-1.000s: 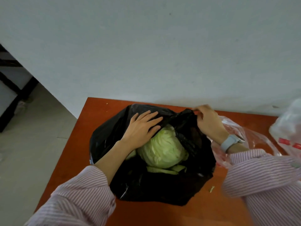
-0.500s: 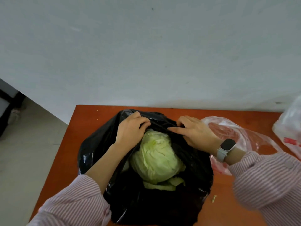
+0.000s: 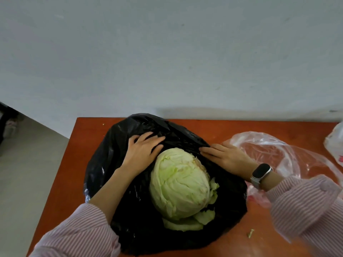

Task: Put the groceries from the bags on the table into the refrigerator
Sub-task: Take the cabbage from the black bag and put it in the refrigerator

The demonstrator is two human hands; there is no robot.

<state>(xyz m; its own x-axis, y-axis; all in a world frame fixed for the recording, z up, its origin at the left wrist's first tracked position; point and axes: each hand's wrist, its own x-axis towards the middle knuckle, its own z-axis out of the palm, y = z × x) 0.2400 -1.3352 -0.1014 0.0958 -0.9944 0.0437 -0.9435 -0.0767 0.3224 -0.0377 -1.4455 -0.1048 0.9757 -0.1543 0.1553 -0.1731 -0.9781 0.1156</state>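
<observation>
Now both hands spread flat on black bag, cabbage exposed between them.

Left hand (image 3: 143, 153) lies open-palmed on the black plastic bag (image 3: 111, 164), fingers splayed, gripping nothing. Right hand (image 3: 224, 156), smartwatch (image 3: 260, 173) on its wrist, also lies flat on the bag's film, not closed on anything. Green cabbage (image 3: 180, 184) sits inside the opened bag, just below and between both hands, touching the left. Clear plastic bag (image 3: 274, 151) lies beyond the right hand on the orange table (image 3: 89, 136).

This looks like a plain room in a home. A reddish wooden counter (image 3: 232, 127) stands against a bare pale wall (image 3: 167, 52) (grey tiled floor (image 3: 27, 173) beside it), carrying plastic grocery bags (image 3: 115, 145).
</observation>
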